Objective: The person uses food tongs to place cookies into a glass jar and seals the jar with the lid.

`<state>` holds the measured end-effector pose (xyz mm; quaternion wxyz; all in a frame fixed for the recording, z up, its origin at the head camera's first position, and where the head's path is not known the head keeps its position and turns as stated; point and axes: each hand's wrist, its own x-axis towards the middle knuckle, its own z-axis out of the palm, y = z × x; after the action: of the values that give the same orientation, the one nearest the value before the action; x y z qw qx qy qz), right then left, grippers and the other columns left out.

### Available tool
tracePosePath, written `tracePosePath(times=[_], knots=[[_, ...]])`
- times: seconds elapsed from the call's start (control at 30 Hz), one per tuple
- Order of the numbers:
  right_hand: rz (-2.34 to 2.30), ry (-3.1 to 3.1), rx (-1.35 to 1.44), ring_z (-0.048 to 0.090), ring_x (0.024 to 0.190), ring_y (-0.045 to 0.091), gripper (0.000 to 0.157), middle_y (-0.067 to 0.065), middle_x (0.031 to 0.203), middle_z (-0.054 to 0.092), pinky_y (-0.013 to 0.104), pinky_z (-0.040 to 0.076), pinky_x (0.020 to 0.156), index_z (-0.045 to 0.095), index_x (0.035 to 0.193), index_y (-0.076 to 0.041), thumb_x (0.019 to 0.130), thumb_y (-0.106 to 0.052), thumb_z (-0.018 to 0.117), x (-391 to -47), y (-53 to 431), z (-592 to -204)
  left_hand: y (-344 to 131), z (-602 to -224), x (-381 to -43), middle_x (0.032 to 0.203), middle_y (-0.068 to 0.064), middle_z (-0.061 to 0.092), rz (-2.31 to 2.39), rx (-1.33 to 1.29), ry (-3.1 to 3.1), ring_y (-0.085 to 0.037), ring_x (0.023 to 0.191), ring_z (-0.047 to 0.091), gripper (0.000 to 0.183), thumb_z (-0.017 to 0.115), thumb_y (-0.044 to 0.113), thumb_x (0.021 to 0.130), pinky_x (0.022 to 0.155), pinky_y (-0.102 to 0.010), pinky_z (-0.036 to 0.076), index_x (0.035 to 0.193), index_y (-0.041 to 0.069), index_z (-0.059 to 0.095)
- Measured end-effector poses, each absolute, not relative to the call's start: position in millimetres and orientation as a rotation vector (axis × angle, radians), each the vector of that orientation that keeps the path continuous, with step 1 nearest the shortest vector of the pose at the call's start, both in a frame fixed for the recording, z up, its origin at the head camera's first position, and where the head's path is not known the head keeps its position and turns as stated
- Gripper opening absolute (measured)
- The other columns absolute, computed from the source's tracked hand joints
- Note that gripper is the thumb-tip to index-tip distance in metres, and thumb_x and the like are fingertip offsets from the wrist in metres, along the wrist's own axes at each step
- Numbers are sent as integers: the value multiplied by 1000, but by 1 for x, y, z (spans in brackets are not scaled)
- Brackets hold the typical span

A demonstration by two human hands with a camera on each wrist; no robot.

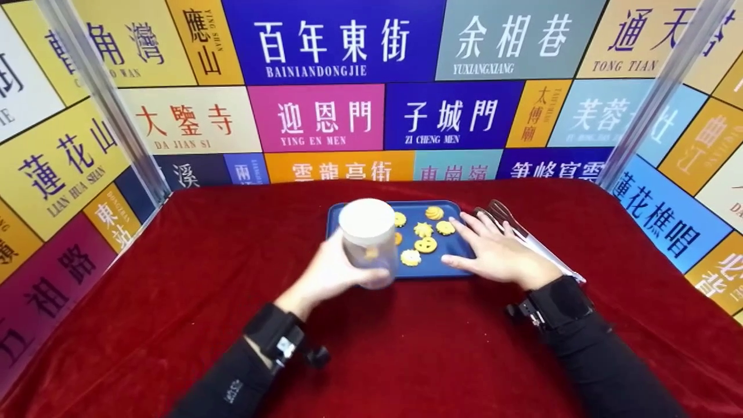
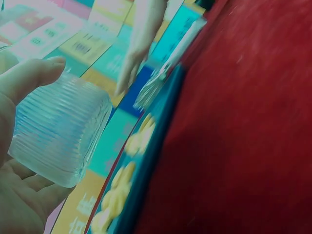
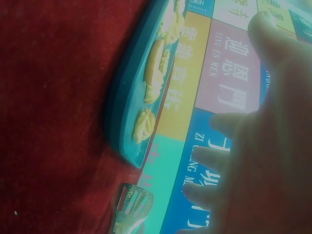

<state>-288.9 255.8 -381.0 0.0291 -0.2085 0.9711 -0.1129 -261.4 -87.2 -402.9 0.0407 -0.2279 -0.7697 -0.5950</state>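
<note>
Black sleeves (image 1: 609, 357) frame the left hand (image 1: 336, 270) gripping a ribbed clear jar (image 1: 370, 242), right hand (image 1: 493, 249) spread.

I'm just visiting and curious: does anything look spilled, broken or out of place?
Nothing much stands out. The visible cookies lie on the blue tray, the tongs beside it. A few pale specks on the red cloth look odd, too small to identify. The jar is too blurred to check for cracks.

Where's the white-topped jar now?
In the head view, the jar is in the left hand, partly hiding the left end of the blue tray.
</note>
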Motion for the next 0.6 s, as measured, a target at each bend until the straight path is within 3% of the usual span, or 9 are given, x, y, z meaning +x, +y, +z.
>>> tracePosePath(times=[0.27, 0.6], knots=[[-340, 3005, -648, 9, 161, 49, 99, 17, 176, 21, 81, 5, 120, 26, 170, -18, 97, -80, 51, -289, 255, -377, -63, -408, -246, 136, 7, 66, -1809, -1023, -2443, -12, 125, 61, 92, 100, 23, 74, 113, -37, 47, 151, 20, 51], [-367, 2982, -613, 8, 161, 49, 100, 17, 176, 20, 81, 4, 120, 25, 171, -18, 97, -81, 50, -290, 259, -380, -54, -436, -242, 143, 8, 62, -1873, -1330, -2488, -14, 132, 57, 102, 99, 18, 75, 119, -37, 42, 158, 27, 42]])
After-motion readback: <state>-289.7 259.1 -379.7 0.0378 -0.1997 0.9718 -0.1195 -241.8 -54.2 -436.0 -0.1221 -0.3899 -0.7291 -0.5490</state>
